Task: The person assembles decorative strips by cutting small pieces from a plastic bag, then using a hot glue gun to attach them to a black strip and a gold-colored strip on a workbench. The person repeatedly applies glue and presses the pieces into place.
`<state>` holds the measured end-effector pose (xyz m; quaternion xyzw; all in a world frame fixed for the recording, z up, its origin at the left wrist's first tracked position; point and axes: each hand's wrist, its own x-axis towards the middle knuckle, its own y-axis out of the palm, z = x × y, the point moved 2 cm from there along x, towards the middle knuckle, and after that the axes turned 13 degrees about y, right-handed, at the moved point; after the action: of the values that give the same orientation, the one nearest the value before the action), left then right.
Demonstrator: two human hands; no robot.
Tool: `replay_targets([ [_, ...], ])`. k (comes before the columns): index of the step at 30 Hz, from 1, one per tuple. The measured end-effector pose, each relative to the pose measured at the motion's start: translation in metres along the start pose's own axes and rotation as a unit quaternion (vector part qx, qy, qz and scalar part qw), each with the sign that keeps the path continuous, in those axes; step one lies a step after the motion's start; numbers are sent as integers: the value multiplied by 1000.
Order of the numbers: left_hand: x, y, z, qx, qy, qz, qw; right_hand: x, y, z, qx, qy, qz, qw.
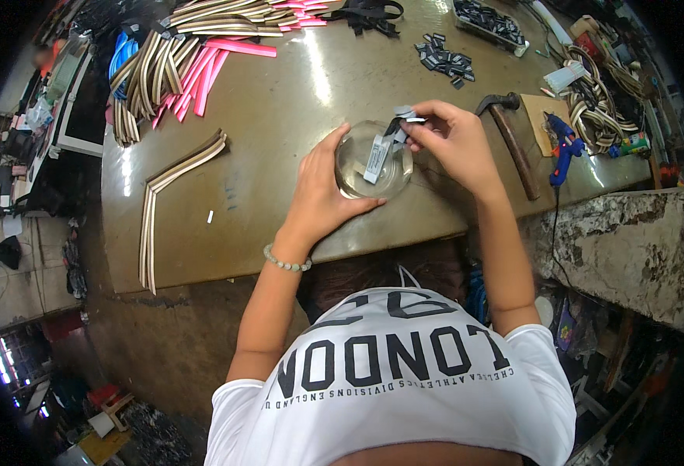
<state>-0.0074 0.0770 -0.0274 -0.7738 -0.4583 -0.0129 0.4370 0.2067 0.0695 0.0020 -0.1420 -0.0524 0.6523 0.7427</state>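
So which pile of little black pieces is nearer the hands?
The loose pile on the table, nearer the right hand; the other pile sits farther, inside a tray.

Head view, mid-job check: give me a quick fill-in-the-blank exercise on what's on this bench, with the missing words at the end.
1. The hand curved around the clear round container has a beaded bracelet at its wrist, and it is the person's ____ hand.
2. The tool lying between the right hand and the glue gun is a ____.
3. The glue gun's body is coloured ____.
4. The plain strips beside the striped bundle are coloured ____.

Missing words: left; hammer; blue; pink.
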Motion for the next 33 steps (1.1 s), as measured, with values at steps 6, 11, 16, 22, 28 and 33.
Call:
replay_targets([
  [6, 0, 2, 4, -10, -6, -9, 1000, 4, -3, 6, 118, 35, 86, 989],
  [11, 0, 4, 6, -6, -4, -14, 1000, -8, 15, 31, -116, 17, 109, 987],
  [16, 1, 5, 3, -54, -40, -26, 997, -35, 20, 30, -216, -171, 7, 961],
  [22, 4, 4, 3, -107, -81, -52, 990, -47, 26, 9, -327, -253, 78, 907],
  [28, 3, 4, -4, -27, -43, -9, 999, 31, -66, 8, -321, -294, -57, 899],
  [33, 3, 5, -3, 56, -17, 54, 997, 184, -219, -10, -415, -201, -353, 814],
])
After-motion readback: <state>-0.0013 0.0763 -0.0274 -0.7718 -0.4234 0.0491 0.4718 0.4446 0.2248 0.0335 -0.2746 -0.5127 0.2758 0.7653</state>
